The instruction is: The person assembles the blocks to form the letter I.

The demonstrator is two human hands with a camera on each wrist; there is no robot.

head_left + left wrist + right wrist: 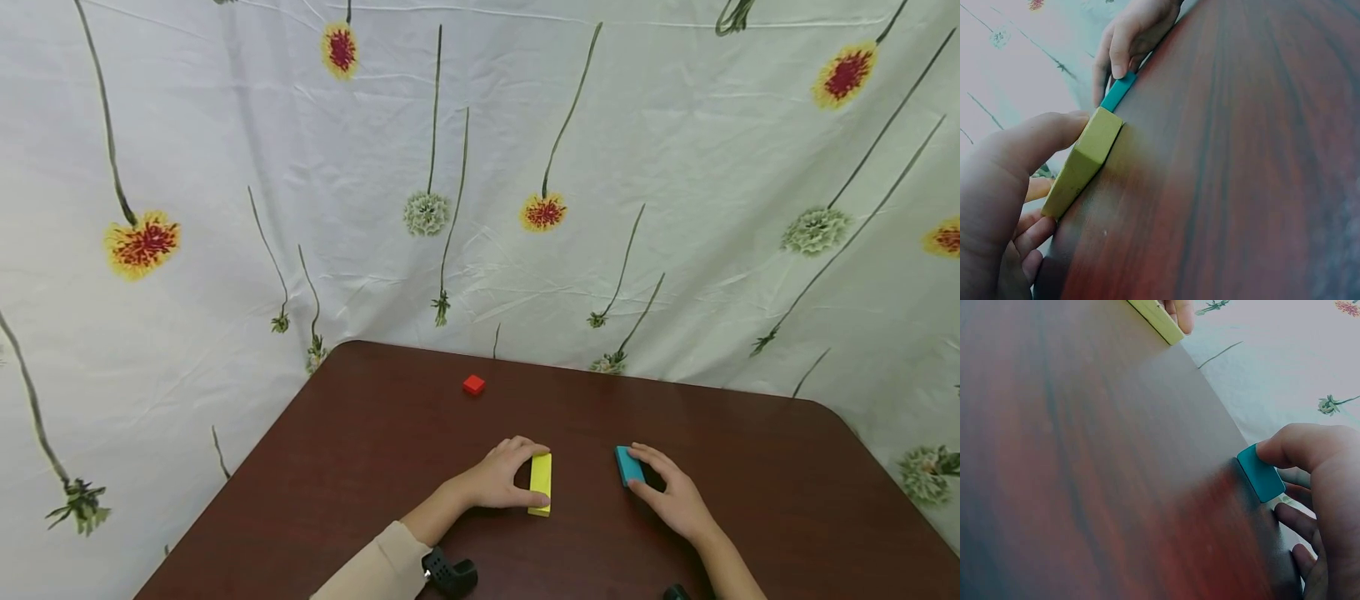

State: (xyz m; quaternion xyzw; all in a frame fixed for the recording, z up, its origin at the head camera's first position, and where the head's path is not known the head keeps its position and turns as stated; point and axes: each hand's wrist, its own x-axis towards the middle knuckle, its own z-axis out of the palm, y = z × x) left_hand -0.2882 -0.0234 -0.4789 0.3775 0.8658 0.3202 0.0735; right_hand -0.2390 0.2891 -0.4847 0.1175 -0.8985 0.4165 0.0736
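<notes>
My left hand (498, 479) grips a long yellow block (541, 479) by its two ends, thumb at the near end and fingers at the far one. To the right, a smaller blue block (629, 467) is held between the thumb and fingers of my right hand (677, 500). In the left wrist view the yellow block (1082, 156) is close over the brown tabletop. The right wrist view shows the thumb on one edge of the blue block (1261, 475), its other fingers partly hidden behind. A gap of bare wood separates the two blocks.
A small red block (473, 384) lies near the back edge of the dark brown table (390, 442). Behind the table hangs a white cloth (360, 167) printed with flowers. A black strap device (450, 575) is on the left wrist.
</notes>
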